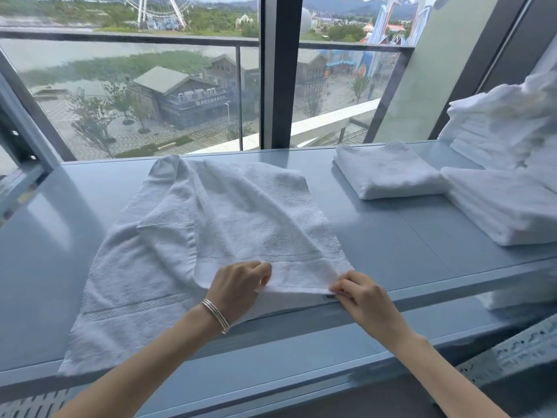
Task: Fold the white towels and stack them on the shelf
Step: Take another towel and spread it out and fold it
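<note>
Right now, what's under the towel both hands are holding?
The spread towel lies on the blue shelf top, its left part doubled over itself. Left hand and right hand pinch its near edge. Anything else beneath is covered.

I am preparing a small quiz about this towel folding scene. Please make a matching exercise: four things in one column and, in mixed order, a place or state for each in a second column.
Column 1:
1. spread towel
2. small folded towel
3. bracelets
4. right hand

Column 2:
a. on the left wrist
b. pinching the near right corner of the spread towel
c. folded, lying near the window, apart from the hands
d. partly folded over, lying on the shelf in front of the person

Pairs: 1-d, 2-c, 3-a, 4-b
</note>
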Demonstrator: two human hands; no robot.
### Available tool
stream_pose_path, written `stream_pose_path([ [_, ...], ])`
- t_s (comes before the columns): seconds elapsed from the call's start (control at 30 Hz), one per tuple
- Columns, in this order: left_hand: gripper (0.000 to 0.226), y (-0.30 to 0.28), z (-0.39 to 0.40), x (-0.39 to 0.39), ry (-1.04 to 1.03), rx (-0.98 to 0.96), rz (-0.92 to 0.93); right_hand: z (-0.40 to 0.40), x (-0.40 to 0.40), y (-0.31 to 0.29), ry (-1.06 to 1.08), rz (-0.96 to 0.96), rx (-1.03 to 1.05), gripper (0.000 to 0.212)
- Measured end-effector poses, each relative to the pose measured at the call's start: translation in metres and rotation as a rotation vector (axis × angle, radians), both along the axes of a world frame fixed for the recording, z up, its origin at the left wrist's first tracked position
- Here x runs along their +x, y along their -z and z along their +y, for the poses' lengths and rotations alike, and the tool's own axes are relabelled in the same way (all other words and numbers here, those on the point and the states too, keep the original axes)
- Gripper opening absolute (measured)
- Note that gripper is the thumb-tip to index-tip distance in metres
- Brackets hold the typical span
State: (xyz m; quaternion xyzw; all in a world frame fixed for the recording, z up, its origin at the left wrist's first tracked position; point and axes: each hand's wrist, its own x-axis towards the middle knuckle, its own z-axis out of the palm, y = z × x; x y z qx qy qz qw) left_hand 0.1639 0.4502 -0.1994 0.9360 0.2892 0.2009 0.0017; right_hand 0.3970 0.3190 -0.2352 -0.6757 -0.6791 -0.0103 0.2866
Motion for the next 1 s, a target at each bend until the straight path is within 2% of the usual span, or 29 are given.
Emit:
stream_pose_path([
  [0.07, 0.035, -0.007, -0.005, 0.0, 0.028, 0.002, -0.046, -0.003, -0.007, 0.006, 0.001, -0.051, 0.032, 0.013],
  [0.17, 0.041, 0.001, -0.014, 0.0, 0.064, 0.042, 0.075, -0.008, -0.017, 0.008, 0.0, -0.119, 0.017, 0.025],
  [0.3, 0.055, 0.021, -0.012, 0.0, -0.013, 0.007, 0.153, 0.002, -0.032, -0.008, 0.057, -0.031, -0.014, 0.018],
  [0.4, 0.041, 0.02, -0.011, 0.008, -0.055, 0.036, 0.119, 0.022, -0.054, -0.012, 0.049, 0.097, -0.126, 0.045],
  [0.47, 0.031, 0.018, -0.005, 0.013, -0.072, 0.035, 0.074, 0.034, -0.062, -0.011, 0.054, -0.01, -0.155, 0.052],
  [0.57, 0.035, 0.011, 0.004, 0.013, -0.081, 0.012, 0.041, 0.052, -0.05, -0.018, 0.117, -0.188, -0.381, 0.054],
  [0.6, 0.037, 0.009, 0.006, 0.01, -0.066, 0.031, 0.059, 0.058, -0.04, -0.017, 0.135, -0.224, -0.394, 0.058],
  [0.7, 0.034, 0.01, 0.011, -0.007, -0.031, 0.094, 0.088, 0.071, -0.01, -0.02, 0.165, -0.218, -0.55, 0.044],
  [0.8, 0.007, 0.012, 0.017, -0.023, 0.045, 0.117, 0.067, 0.076, -0.023, -0.032, 0.059, -0.1, -0.437, 0.035],
  [0.87, 0.002, 0.01, 0.018, -0.028, 0.034, 0.145, 0.11, 0.073, -0.055, -0.036, -0.133, 0.029, -0.339, 0.031],
  [0.93, 0.021, 0.005, 0.025, -0.036, 0.0, 0.137, 0.202, 0.069, -0.086, -0.034, -0.296, 0.019, -0.341, 0.037],
  [1.0, 0.034, -0.004, 0.035, -0.05, -0.05, 0.141, 0.27, 0.074, -0.102, -0.029, -0.305, -0.146, -0.452, 0.045],
])
